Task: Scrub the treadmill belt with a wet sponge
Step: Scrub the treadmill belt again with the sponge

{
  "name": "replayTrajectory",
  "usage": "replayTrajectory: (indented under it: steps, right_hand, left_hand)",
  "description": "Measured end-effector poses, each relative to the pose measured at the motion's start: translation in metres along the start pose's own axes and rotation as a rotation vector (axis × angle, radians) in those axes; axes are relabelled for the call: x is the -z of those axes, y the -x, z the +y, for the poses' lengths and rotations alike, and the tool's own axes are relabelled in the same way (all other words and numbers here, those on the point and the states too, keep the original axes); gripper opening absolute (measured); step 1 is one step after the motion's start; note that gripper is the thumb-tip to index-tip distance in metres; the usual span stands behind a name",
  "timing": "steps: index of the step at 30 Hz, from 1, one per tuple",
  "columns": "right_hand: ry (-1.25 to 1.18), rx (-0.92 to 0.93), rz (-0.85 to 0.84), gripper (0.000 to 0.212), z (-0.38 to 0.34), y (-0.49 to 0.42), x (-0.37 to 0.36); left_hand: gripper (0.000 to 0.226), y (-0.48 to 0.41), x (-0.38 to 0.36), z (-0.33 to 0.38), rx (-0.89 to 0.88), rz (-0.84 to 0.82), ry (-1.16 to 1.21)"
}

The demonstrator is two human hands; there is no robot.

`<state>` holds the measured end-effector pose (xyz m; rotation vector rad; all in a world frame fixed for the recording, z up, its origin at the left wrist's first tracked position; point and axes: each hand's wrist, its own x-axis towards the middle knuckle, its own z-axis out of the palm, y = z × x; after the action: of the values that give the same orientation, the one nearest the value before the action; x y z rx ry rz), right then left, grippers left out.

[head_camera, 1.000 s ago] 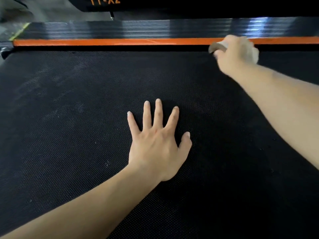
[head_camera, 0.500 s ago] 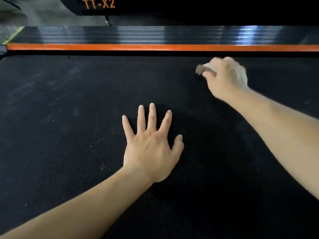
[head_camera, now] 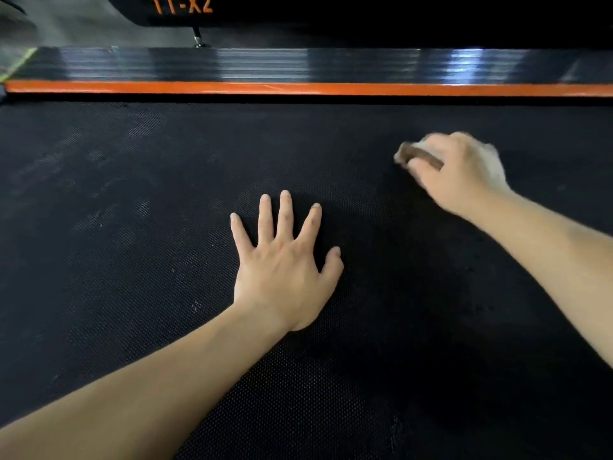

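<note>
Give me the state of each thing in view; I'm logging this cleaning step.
treadmill belt: pale smudges on its left part.
left hand: flat on the treadmill belt, fingers spread.
sponge: gripped, one brown end showing; wetness cannot be told.
right hand: grips the sponge, blurred.

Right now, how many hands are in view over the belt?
2. The left hand lies flat, fingers spread, on the black textured treadmill belt; the right hand grips a brown sponge farther off, to its right.
</note>
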<state>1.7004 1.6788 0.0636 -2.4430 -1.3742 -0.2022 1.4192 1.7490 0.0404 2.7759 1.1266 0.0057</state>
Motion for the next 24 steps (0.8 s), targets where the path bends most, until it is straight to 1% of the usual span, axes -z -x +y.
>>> replayTrajectory:
  steps: [2,3,4,5,7,8,9,10,13,14,15,16,17,18,19,20,21,23,24]
  right_hand:
    - [0.030,-0.221,0.061,0.031,0.004,-0.010,0.001]
    - [0.026,-0.247,0.077,0.030,-0.004,-0.007,-0.001]
    - [0.006,-0.221,0.077,0.029,-0.016,0.003,-0.003]
    - [-0.041,-0.146,0.067,0.026,-0.026,0.017,-0.006]
    - [-0.128,0.059,0.000,0.021,-0.045,0.053,-0.002]
    - [-0.127,0.131,-0.055,0.019,-0.045,0.064,0.004]
    - [-0.111,0.159,-0.077,0.018,-0.036,0.062,0.009]
    - [-0.085,0.127,-0.076,0.018,-0.027,0.053,0.013]
    - [-0.079,-0.209,0.035,0.027,-0.006,0.026,0.015]
    - [-0.061,-0.237,0.056,0.028,-0.011,0.032,0.012]
    - [-0.049,-0.190,0.072,0.026,-0.020,0.043,0.009]
    - [-0.069,-0.100,0.067,0.023,-0.032,0.060,0.006]
    - [-0.107,0.012,0.039,0.022,-0.042,0.079,0.005]
    - [-0.121,0.100,-0.024,0.023,-0.042,0.094,0.008]
    - [-0.080,0.151,-0.076,0.025,-0.036,0.097,0.012]
    - [-0.021,0.172,-0.087,0.029,-0.025,0.090,0.014]
    - [0.013,0.102,-0.056,0.031,-0.013,0.078,0.015]
    - [-0.013,-0.142,0.028,0.027,-0.004,0.063,0.016]
    - [-0.011,-0.186,0.057,0.025,-0.012,0.066,0.015]
  left_hand:
    - [0.073,0.000,0.001,0.000,-0.002,-0.014,-0.001]
    - [0.073,0.001,0.002,0.000,0.002,-0.018,-0.003]
    - [0.073,0.001,0.003,0.000,0.003,-0.023,-0.004]
    - [0.073,0.001,0.003,0.000,0.001,-0.026,-0.003]
    - [0.072,0.001,0.004,0.000,0.000,-0.027,0.000]
    - [0.072,0.001,0.004,0.000,0.000,-0.028,0.003]
    - [0.072,0.000,0.004,0.000,0.000,-0.027,0.004]
    - [0.073,0.000,0.004,0.000,-0.001,-0.025,0.002]
    - [0.073,0.001,0.003,0.000,-0.002,-0.023,-0.001]
    - [0.073,0.001,0.003,0.000,0.001,-0.021,0.000]
    - [0.072,0.001,0.004,0.000,0.001,-0.020,0.003]
    - [0.072,0.000,0.004,0.001,0.000,-0.019,0.007]
    - [0.072,0.000,0.004,0.001,0.000,-0.019,0.008]
    - [0.072,0.000,0.004,0.001,0.001,-0.019,0.007]
    - [0.072,0.000,0.004,0.001,0.001,-0.019,0.008]
    - [0.073,0.000,0.004,0.001,0.001,-0.018,0.010]
    - [0.073,0.000,0.004,0.001,-0.002,-0.018,0.010]
    - [0.073,0.000,0.003,0.000,-0.006,-0.019,0.008]
    - [0.073,0.000,0.003,0.000,-0.002,-0.020,0.007]
